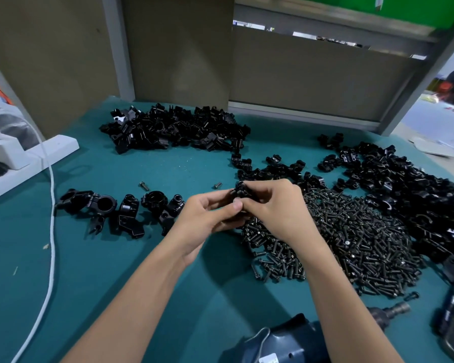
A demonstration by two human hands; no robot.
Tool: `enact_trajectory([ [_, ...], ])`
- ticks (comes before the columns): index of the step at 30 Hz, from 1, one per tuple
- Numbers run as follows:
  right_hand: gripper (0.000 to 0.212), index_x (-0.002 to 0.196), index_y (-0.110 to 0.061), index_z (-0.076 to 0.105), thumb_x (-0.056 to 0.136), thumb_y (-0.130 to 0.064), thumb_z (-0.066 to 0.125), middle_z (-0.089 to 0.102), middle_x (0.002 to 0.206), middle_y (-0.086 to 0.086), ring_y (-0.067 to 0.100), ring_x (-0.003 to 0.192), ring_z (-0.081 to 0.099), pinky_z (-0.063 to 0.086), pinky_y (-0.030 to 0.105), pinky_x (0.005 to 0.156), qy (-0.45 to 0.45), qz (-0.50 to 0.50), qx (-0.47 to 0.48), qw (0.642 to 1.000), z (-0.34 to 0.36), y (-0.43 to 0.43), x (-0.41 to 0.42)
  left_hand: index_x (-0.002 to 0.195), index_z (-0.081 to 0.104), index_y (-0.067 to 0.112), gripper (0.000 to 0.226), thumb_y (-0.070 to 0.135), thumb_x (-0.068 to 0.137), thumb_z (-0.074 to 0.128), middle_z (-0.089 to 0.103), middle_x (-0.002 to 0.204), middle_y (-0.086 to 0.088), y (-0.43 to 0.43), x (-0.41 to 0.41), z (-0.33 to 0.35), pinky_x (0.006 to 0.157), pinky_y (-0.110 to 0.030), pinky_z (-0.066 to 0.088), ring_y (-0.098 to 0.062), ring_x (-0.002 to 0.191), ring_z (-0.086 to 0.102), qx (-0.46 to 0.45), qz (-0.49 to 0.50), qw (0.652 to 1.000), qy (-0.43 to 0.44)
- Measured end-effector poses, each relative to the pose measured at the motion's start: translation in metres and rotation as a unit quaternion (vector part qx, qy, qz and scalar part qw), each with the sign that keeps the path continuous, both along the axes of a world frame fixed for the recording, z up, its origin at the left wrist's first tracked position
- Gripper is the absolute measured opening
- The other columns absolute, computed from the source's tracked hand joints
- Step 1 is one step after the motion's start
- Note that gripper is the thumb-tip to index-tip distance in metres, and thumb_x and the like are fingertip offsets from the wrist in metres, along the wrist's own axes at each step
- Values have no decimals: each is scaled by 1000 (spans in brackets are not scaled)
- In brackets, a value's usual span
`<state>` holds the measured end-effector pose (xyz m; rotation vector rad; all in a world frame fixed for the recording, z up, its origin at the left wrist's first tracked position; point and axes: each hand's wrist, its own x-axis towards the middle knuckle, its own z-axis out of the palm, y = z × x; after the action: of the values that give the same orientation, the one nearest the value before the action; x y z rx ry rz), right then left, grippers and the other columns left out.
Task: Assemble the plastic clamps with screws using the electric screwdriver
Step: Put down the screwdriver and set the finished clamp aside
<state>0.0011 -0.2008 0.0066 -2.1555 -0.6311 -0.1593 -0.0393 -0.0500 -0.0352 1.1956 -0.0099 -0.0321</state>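
**Both hands on one clamp, just above the screws**

I have my two forearms stretched out over the green table (110,279), coming in from the bottom edge and meeting near the middle. My left hand (207,216) is turned palm-inward, fingers curled, with the thumb (237,205) laid flat against the underside of the small black clamp (243,190). My right hand (271,205) comes in from the other side, its back up and knuckles bent, with the fingers folded down over the same clamp. So both hands are closed on that one piece, which sits between my fingertips and clear of the table. How the fingertips lie on its far side I cannot tell, because my own knuckles cover them.

The clamp hangs over the near-left edge of the heap of screws (346,244), which spreads out under my right wrist. Beyond that heap, to the right, lies a big pile of clamp halves (409,187), and a second pile (173,129) sits farther back by the wall. To the left of my left hand a row of black clamps (116,208) lies on the table, with two loose screws (144,185) just behind it. The screwdriver (389,311) lies on its side near my right forearm, untouched. A white cord (52,205) runs down the left side.
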Motion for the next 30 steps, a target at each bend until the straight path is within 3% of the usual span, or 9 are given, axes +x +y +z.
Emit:
enact_trajectory([
  [3, 17, 98, -21, 75, 85, -11, 73, 67, 98, -25, 0, 93, 62, 48, 7, 73, -15, 5, -40, 999, -1, 3, 1, 104, 73, 6, 37, 10, 67, 77, 75, 99, -11, 2, 2, -5, 75, -30, 60, -21, 90, 73, -63, 30, 997, 19],
  [5, 31, 119, -24, 69, 89, -16, 69, 72, 110, -12, 2, 100, 63, 41, 1, 78, 1, 8, -80, 997, -3, 5, 2, 92, 77, 11, 34, 12, 58, 83, 75, 92, -10, 4, 3, -5, 71, -30, 61, -21, 85, 74, -92, 52, 994, 29],
  [8, 51, 145, -21, 45, 96, -19, 60, 54, 141, -2, 13, 129, 49, 37, 16, 101, 55, 40, -132, 989, -4, 3, 4, 81, 80, 17, 38, 22, 45, 88, 75, 86, -7, 6, 4, -6, 68, -30, 61, -22, 82, 74, -80, 78, 993, 35],
  [10, 50, 146, -19, 43, 98, -18, 57, 51, 144, 0, 14, 134, 45, 31, 13, 102, 60, 51, -131, 988, -4, 1, 4, 79, 80, 17, 37, 23, 44, 88, 75, 84, -7, 6, 4, -5, 67, -29, 60, -22, 81, 74, -77, 82, 993, 35],
  [13, 46, 140, -18, 52, 95, -22, 62, 56, 139, -2, 10, 130, 48, 29, 5, 96, 39, 29, -105, 993, -5, 0, 5, 80, 80, 15, 34, 23, 48, 87, 76, 87, -10, 4, 2, -4, 68, -28, 60, -20, 83, 74, -79, 66, 994, 36],
  [16, 48, 133, -17, 59, 87, -27, 72, 64, 129, -3, 0, 112, 56, 33, -6, 84, 25, 15, -71, 997, -3, -1, 5, 79, 81, 16, 26, 19, 53, 85, 76, 88, -10, 2, 1, -2, 73, -29, 60, -18, 84, 74, -88, 48, 994, 38],
  [20, 50, 126, -19, 65, 79, -25, 80, 71, 108, -4, -4, 96, 64, 48, 10, 90, 50, 23, -24, 998, -1, -4, 3, 77, 80, 17, 18, 14, 59, 81, 75, 86, -9, 2, 0, -1, 75, -30, 60, -18, 83, 73, -105, 25, 993, 41],
  [24, 41, 103, -23, 64, 68, -29, 86, 67, 87, -16, -10, 83, 65, 48, 4, 74, 75, 34, -1, 997, 2, -8, 2, 81, 77, 10, 15, 12, 66, 78, 74, 89, -12, 2, 0, -1, 72, -31, 61, -20, 82, 73, -126, 16, 990, 53],
  [30, 40, 93, -18, 63, 64, -27, 89, 68, 83, -13, -4, 83, 65, 52, 10, 74, 52, 35, -22, 998, -2, -4, 2, 107, 67, -3, 44, 13, 67, 77, 72, 98, -17, 0, 1, -1, 75, -33, 61, -19, 78, 71, -134, 37, 988, 68],
])
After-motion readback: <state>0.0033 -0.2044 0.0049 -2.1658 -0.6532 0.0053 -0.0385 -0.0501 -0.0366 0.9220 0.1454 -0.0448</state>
